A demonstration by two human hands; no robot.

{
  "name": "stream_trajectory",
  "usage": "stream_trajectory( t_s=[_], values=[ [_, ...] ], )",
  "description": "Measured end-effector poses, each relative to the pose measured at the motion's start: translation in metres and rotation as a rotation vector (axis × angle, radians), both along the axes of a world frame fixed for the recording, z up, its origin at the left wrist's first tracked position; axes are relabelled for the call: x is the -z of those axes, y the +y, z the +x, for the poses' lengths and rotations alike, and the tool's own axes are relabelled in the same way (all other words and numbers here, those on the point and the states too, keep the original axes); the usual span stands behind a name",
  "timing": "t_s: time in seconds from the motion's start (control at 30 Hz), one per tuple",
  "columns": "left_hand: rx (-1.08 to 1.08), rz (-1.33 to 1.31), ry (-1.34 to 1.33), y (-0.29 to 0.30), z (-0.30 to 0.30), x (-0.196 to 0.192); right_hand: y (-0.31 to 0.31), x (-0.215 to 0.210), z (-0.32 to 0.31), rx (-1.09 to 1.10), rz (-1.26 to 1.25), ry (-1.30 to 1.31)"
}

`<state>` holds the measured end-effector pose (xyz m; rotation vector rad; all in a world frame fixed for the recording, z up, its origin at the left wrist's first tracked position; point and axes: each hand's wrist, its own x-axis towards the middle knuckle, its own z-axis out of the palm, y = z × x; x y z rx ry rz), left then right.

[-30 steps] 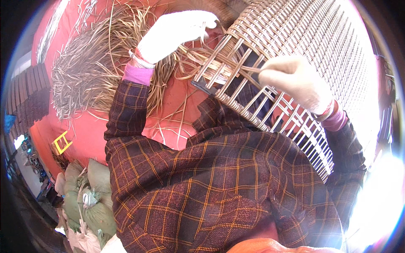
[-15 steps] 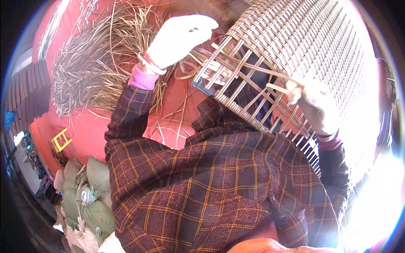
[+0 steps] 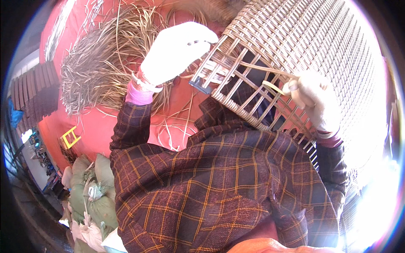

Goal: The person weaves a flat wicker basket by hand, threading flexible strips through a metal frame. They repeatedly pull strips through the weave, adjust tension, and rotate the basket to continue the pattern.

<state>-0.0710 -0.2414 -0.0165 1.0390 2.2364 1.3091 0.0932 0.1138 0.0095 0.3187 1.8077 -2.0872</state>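
My left hand point(image 3: 179, 50), washed out white by glare, is raised beside the far left corner of a brown woven wicker piece point(image 3: 308, 42). Its fingers are pressed together; whatever may lie between them is hidden. My right hand point(image 3: 316, 99) rests over the open lattice on the wicker's near side, with finger and thumb closed on a wicker strand point(image 3: 272, 87). The strand bends in a pale loop at the fingertips. Another length runs left across the bare ribs. A dark foot cap point(image 3: 200, 86) marks the frame's left corner.
A heap of loose brown strands point(image 3: 105, 63) lies on a red surface point(image 3: 105, 130) to the left. Further left are a yellow plastic frame point(image 3: 70, 137) and a stack of dark slabs point(image 3: 36, 95). Green sacks point(image 3: 99, 202) sit at lower left. Strong glare covers the lower right.
My left hand has come slightly nearer to me, its fingers still together. My right hand has shifted a little at the strand, which it still pinches. The view has turned slightly.
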Motion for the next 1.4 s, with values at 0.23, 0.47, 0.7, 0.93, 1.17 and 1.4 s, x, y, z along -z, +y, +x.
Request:
stream_trajectory(
  t_s=[0.23, 0.47, 0.7, 0.93, 1.17, 1.4],
  values=[
    [0.099, -0.023, 0.09, 0.001, -0.024, 0.022, -0.007, -0.01, -0.014, 0.024, -0.143, 0.058],
    [0.088, -0.136, 0.796, 0.019, -0.035, 0.022, -0.002, 0.001, -0.015, 0.218, -0.262, -0.069],
    [-0.02, -0.121, 0.274, 0.022, -0.003, -0.003, 0.011, 0.01, -0.013, 0.098, -0.353, -0.003],
    [-0.039, -0.105, 0.27, 0.041, 0.0, -0.001, -0.001, 0.002, -0.013, 0.073, -0.158, 0.046],
    [-0.12, 0.079, 0.274, 0.023, 0.007, 0.016, 0.007, 0.003, -0.011, -0.168, -0.025, -0.03],
    [-0.184, -0.235, 0.537, 0.034, 0.041, 0.017, -0.01, 0.01, -0.054, -0.307, -0.142, 0.51]
  ],
)
